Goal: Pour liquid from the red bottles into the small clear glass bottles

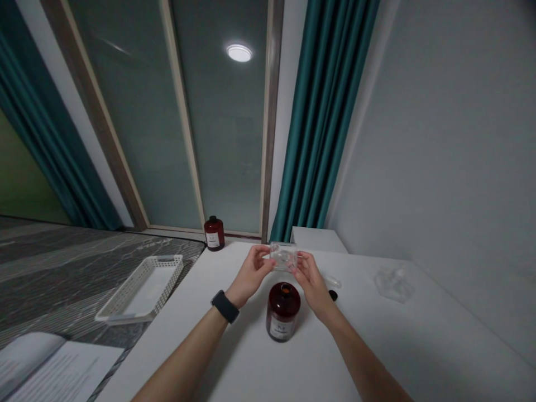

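Observation:
Between my two hands is a small clear glass-like container [283, 255], raised just beyond an amber bottle. My left hand [254, 271], with a dark watch on its wrist, grips the container's left side. On its right side, the fingers of my right hand [310, 276] are closed too. The amber bottle [283, 315] stands upright and uncapped on the white table, nearest to me, with a pale label. A black cap [333, 295] lies beside my right wrist, and a clear tube-like piece [333, 281] rests behind it, partly hidden by my hand.
A second amber bottle [214, 234] with a black cap stands at the table's far left corner. Crumpled clear plastic [393, 283] lies to the right. Left of the table are a white basket [144, 290] and an open book [62, 371]. A white box [320, 240] sits behind the table.

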A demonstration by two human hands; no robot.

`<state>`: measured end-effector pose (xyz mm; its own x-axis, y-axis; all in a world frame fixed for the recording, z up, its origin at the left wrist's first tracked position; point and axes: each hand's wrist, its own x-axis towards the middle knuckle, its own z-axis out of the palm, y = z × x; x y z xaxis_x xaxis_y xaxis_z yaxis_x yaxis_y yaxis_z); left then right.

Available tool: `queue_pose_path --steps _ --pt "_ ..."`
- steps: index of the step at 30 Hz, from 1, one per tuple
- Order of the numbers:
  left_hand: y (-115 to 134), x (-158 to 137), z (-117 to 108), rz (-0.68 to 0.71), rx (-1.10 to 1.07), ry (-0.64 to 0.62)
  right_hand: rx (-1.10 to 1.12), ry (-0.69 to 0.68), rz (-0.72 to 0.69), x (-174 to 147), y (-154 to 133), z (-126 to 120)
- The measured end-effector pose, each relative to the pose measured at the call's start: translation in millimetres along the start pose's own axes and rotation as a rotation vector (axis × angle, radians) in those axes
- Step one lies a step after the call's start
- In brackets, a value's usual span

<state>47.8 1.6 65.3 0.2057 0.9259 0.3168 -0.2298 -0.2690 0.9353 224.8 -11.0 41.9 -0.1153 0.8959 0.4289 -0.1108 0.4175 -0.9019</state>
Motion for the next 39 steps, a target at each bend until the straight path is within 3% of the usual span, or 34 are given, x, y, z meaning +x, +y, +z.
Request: queue_pose_path --steps 11,21,39 --pt "-14 -14 -11 0.067 0.067 -0.109 0.028 -0.016 -0.001 -14 9 -1" --pt "-23 -23 -7 0.201 0.16 -0.068 -0.029 -0.042 -0.006 -24 6 -4" --pt "-14 -26 -1 0.181 0.041 -0.121 -0.091 0.032 -0.042 -24 8 -8"
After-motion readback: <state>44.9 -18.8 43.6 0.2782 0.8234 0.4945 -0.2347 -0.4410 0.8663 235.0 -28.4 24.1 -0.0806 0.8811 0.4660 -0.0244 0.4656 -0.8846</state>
